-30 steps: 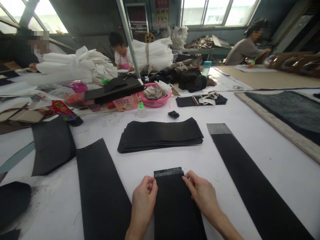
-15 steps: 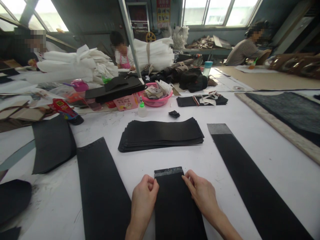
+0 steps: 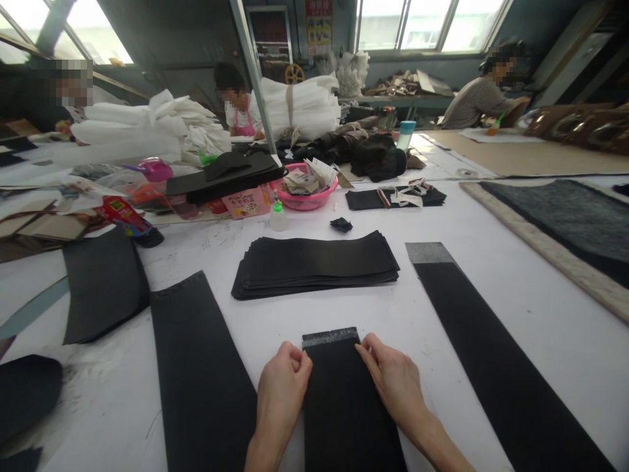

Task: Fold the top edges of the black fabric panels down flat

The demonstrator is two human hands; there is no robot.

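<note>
A long black strip of sheet material [image 3: 344, 406] lies before me, with a grey band across its far end. My left hand [image 3: 282, 387] pinches its left edge just below that band, fingers curled in. At the opposite edge, my right hand [image 3: 390, 373] pinches the strip between thumb and fingers. Beyond both hands rests a stack of black panels [image 3: 314, 262]. Another black strip [image 3: 201, 367] lies to the left of my left hand. On the right, a longer black strip [image 3: 491, 347] shows a grey patch at its far end.
Across the white table [image 3: 442, 406] stand a green-capped bottle [image 3: 278, 217], a pink basket [image 3: 307, 196] of scraps and a tied black bundle [image 3: 396, 198]. A red packet [image 3: 128, 216] lies at left. Several people sit farther back, one in grey [image 3: 476, 101] at right.
Both hands keep their pinch on the strip's edges, almost unmoved. The whole view has shifted very slightly.
</note>
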